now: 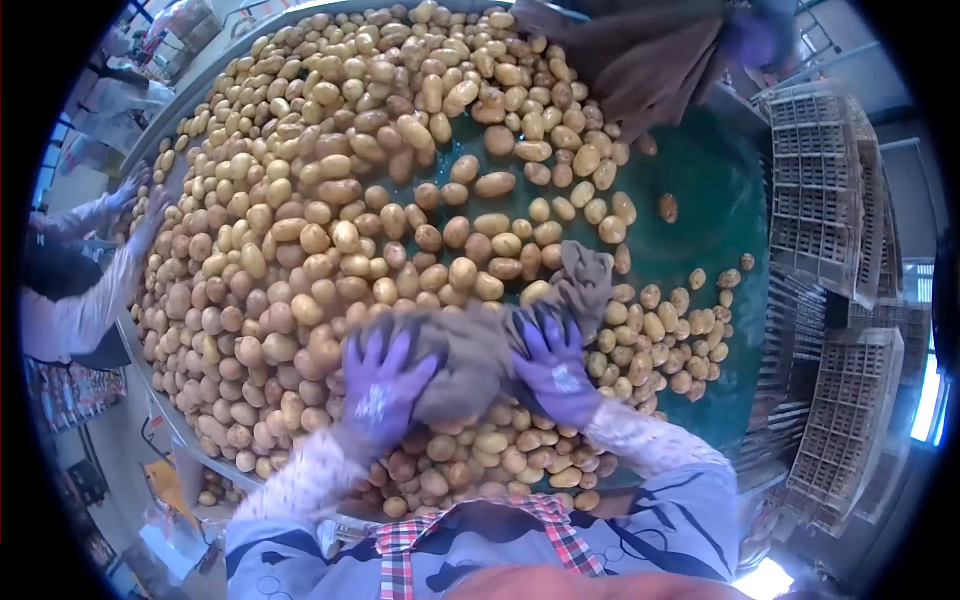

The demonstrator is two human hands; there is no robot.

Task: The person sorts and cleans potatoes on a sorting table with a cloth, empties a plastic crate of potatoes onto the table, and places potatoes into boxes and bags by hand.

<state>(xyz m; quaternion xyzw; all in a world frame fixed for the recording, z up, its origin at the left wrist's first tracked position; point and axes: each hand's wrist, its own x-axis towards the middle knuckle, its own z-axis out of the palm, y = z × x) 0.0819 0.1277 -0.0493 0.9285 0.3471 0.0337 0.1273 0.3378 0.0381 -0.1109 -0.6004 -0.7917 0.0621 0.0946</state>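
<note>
A bunched brown cloth (pixel 462 362) lies over the potatoes (pixel 300 235) right in front of me. My left hand (pixel 388 385), in a purple glove with dark fingertips, holds the cloth's left end against the pile. On the opposite end, my right hand (pixel 553 368), gloved the same way, grips the cloth with its fingers spaced over the fabric. A twisted end of the cloth sticks up beyond my right hand. Under the cloth, the potatoes are hidden.
The potatoes spread over a green table surface (pixel 690 200) with a metal rim. Another person's gloved hand (pixel 755 40) is by a brown cloth (pixel 640 50) at the top. A person's sleeve (pixel 110 285) reaches in from the left. Stacked crates (pixel 815 180) stand on the right.
</note>
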